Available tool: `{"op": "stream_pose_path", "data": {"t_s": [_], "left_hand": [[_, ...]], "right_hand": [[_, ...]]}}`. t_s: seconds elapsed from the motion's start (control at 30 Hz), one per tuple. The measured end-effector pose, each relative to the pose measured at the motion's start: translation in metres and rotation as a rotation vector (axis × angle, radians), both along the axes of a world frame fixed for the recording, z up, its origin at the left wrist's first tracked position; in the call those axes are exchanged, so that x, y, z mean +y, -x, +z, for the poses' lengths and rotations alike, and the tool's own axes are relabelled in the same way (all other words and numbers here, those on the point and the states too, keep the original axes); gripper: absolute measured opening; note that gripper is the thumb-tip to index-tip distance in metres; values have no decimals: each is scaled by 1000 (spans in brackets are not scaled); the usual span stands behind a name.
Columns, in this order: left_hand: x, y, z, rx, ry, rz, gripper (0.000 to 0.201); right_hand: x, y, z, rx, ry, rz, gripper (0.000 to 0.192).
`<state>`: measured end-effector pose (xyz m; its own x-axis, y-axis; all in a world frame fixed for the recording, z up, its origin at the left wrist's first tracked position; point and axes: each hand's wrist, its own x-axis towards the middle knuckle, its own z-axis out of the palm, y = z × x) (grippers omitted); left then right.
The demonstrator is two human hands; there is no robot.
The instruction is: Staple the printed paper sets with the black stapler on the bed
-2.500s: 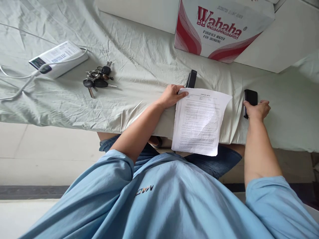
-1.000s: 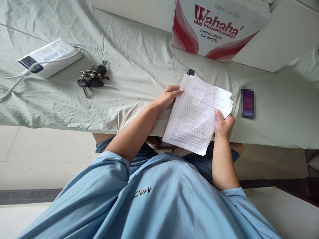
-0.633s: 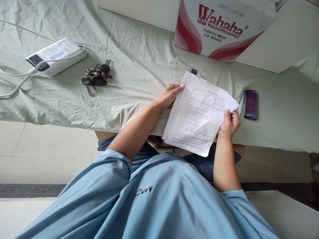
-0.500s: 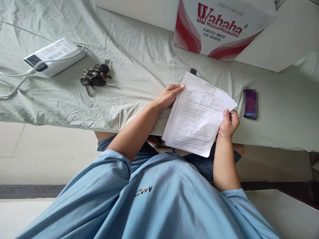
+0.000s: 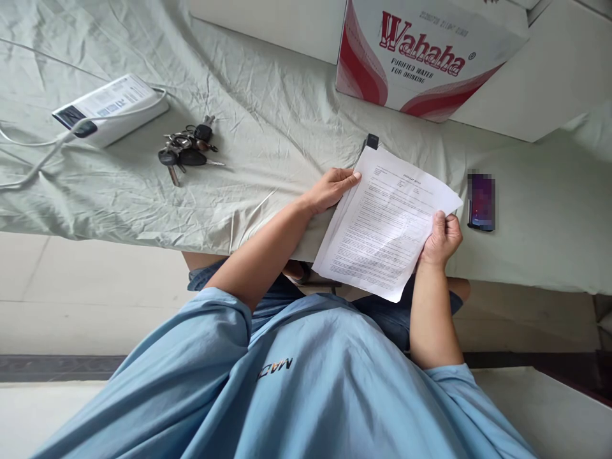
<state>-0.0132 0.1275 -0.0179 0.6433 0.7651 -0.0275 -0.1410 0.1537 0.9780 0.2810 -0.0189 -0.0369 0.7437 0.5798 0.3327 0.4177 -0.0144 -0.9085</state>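
Holding: sheaf of printed papers [image 5: 385, 223], gripped from both sides, tilted, lower part hanging past the near edge of the bed sheet [image 5: 268, 127].
Left hand [image 5: 329, 190]: fingers [image 5: 352, 177] closed along the upper left edge of the papers, tips on the top sheet, thumb hidden beneath.
Right hand [image 5: 442, 239]: pinching the right edge of the papers, thumb on the printed face, other fingers curled behind.
Papers against fingers: stack spanning between the two hands, top corner reaching beyond the left fingertips, bottom corner dropping below the right wrist.
Phone [image 5: 480, 201]: just right of the papers, flat on the sheet, apart from the right hand.
Small black object [image 5: 370, 141]: peeking out behind the top corner of the papers, mostly covered.
Keys [image 5: 186, 148]: well left of the papers, lying loose on the sheet.
Power bank [image 5: 109, 108]: further left of the papers than the keys, white cable attached.
Wahaha carton [image 5: 425, 54]: beyond the papers, standing at the far side of the sheet.
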Motion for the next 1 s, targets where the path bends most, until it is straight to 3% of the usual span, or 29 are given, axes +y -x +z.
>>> {"op": "stream_pose_path", "data": {"t_s": [0.37,0.77,1.0], "left_hand": [[-1,-1,-2,5,-67,1,84],[0,0,-7,-2,-121,40,79],[0,-1,-10,-13,-47,82,76]], "right_hand": [[-1,-2,-4,-15,43,21,64],[1,3,-8,114,-73,95,62],[2,4,-9,114,-94,116,56]]}}
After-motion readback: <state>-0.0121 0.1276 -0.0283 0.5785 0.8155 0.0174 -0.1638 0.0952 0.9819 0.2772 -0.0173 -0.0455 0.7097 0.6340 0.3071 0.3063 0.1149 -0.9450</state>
